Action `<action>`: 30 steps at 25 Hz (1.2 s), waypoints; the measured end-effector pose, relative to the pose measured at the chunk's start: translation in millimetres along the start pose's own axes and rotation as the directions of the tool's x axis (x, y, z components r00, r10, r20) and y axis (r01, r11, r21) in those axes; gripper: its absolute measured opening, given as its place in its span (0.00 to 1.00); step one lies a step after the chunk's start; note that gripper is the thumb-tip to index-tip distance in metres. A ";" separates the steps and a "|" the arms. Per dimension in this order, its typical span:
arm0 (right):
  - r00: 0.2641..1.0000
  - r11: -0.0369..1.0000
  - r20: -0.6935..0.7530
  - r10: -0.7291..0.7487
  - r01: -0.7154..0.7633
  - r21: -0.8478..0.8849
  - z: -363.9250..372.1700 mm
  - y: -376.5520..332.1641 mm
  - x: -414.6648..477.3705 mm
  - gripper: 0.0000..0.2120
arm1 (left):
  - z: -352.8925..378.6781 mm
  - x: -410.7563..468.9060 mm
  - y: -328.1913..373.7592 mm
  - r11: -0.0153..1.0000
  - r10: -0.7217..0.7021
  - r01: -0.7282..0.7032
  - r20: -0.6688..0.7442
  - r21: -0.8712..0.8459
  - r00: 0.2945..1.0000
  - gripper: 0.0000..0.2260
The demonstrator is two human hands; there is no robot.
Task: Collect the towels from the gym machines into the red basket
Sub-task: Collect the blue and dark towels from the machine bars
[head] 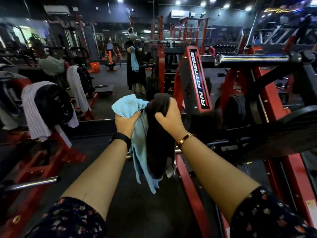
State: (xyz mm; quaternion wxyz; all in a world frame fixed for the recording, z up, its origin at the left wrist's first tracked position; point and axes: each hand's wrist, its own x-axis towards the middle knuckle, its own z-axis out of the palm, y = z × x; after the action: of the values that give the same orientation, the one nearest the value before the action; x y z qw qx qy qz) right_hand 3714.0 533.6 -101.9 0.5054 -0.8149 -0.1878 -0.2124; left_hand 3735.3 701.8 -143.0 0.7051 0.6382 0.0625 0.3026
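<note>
My left hand (126,122) grips a light blue towel (127,104) that hangs down in front of me. Beside it, my right hand (169,115) grips a dark brown towel (157,145), which hangs against the blue one. A white striped towel (35,114) lies draped over weight plates on the red machine at the left. A mirror in front of me repeats that striped towel (76,87) and shows the red basket (94,67) as a reflection on the floor far back.
A red and black plate-loaded machine (197,79) stands close on my right with a chrome bar (253,59) at head height. Another chrome bar end (34,183) sticks out low at the left. Dark floor (137,212) lies below my arms. The mirror's base ledge (96,124) runs across ahead.
</note>
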 end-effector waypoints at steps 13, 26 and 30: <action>0.971 0.804 0.137 0.198 -0.240 0.543 87.9 -56.4 -42.0 0.38 | -73.8 -18.6 38.3 0.975 -0.138 0.182 0.301 -0.124 0.944 0.13; 0.908 0.839 0.414 0.059 -0.270 0.472 198.1 -99.7 -69.3 0.45 | -213.1 -21.8 20.0 0.941 -0.165 0.227 0.245 -0.250 0.955 0.48; 0.852 0.805 0.523 0.014 -0.320 0.500 230.6 -113.5 -82.8 0.44 | -253.7 -31.5 26.7 0.954 -0.205 0.229 0.133 -0.194 0.970 0.28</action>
State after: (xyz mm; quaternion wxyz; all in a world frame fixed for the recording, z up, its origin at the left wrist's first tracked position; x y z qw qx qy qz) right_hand 3621.4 781.9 -153.8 0.6772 -0.6660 -0.2904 0.1165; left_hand 3580.1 904.6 -172.4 0.7994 0.5661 0.0608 0.1921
